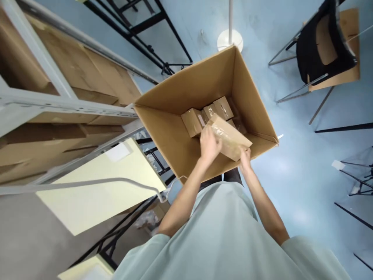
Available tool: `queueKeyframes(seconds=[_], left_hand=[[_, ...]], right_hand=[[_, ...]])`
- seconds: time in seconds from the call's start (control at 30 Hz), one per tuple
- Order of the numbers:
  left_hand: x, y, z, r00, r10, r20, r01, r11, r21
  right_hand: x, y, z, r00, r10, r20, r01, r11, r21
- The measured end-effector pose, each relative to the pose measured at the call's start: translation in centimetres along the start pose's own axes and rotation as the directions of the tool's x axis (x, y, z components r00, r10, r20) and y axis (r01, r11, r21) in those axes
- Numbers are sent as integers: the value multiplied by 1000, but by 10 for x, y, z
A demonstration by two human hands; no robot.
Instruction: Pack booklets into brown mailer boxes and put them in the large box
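A large open cardboard carton (163, 132) stands in front of my body, with several small brown boxes (223, 108) grouped at its bottom. Above them, inside the opening, a taped brown box (229, 136) is tilted between my two hands. My left hand (210, 144) has its fingers closed on the left end of this box. At its lower right corner, my right hand (245, 156) grips the edge with thumb and fingers. Clear shiny tape runs over the upper face of the held box.
Metal shelving (67, 103) with brown cartons is at the left, beside a pale yellow board (101, 190) and a grey cable. Beyond the carton is a white round stand base (230, 40). A black chair (317, 46) stands at the upper right.
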State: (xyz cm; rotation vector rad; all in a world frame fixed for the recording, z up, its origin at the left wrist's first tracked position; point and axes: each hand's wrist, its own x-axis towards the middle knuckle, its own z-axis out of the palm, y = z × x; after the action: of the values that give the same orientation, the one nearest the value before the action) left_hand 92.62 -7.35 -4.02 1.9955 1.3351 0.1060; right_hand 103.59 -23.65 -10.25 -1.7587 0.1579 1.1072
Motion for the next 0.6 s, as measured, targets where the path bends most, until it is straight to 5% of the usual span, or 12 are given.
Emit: queueKeyframes(seconds=[0.1, 0.23, 0.4, 0.6], left_hand=[[1, 11, 24, 1000, 6, -25, -6, 1000, 24], [21, 2, 33, 999, 34, -5, -34, 999, 0], [71, -60, 40, 999, 20, 48, -18, 999, -49], [133, -154, 68, 989, -67, 132, 67, 998, 9]], right_hand=[[15, 1, -10, 985, 27, -168, -31, 999, -27], [25, 8, -3, 986, 5, -170, -21, 995, -95], [49, 28, 40, 999, 19, 25, -16, 989, -145], [108, 70, 120, 926, 361, -108, -374, 916, -147]])
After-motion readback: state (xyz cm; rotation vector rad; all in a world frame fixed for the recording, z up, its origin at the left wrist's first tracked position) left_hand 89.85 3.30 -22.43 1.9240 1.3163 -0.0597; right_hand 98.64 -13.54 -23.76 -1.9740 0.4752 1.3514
